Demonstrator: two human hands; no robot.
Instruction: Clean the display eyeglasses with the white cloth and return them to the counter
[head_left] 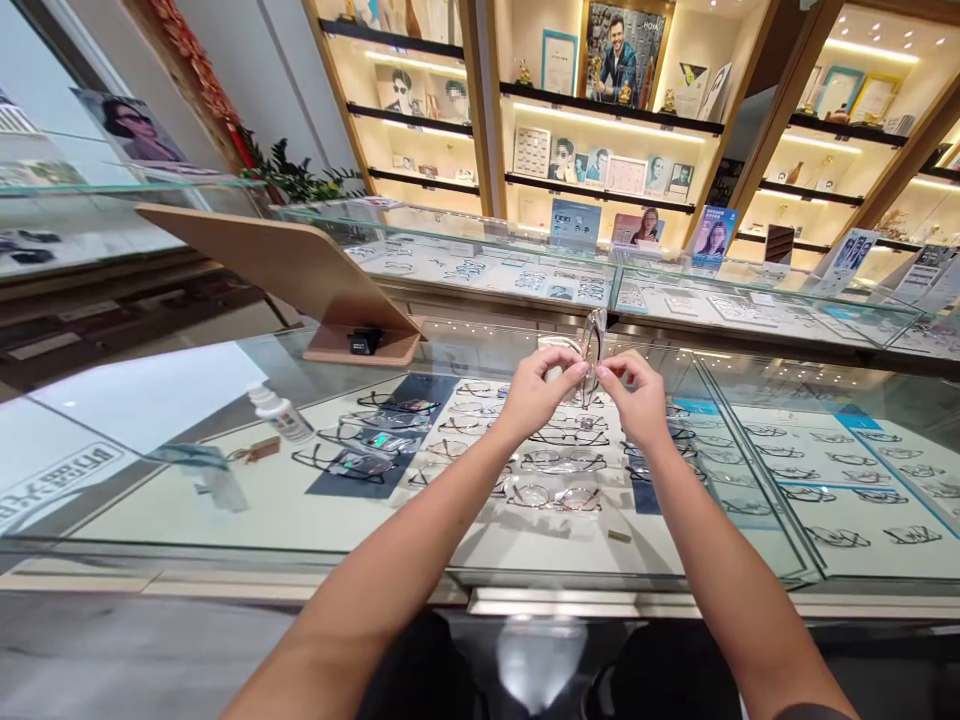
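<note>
While the left hand [550,388] and right hand [632,392], both pinched nearly closed, hold thin dark-framed eyeglasses [593,338] between them, a white plastic bottle [280,413] sits left of the left hand

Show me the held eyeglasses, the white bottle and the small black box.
Held eyeglasses [594,340], head view: upper part.
White bottle [285,416], head view: its body.
Small black box [365,342], head view: its front.
</note>
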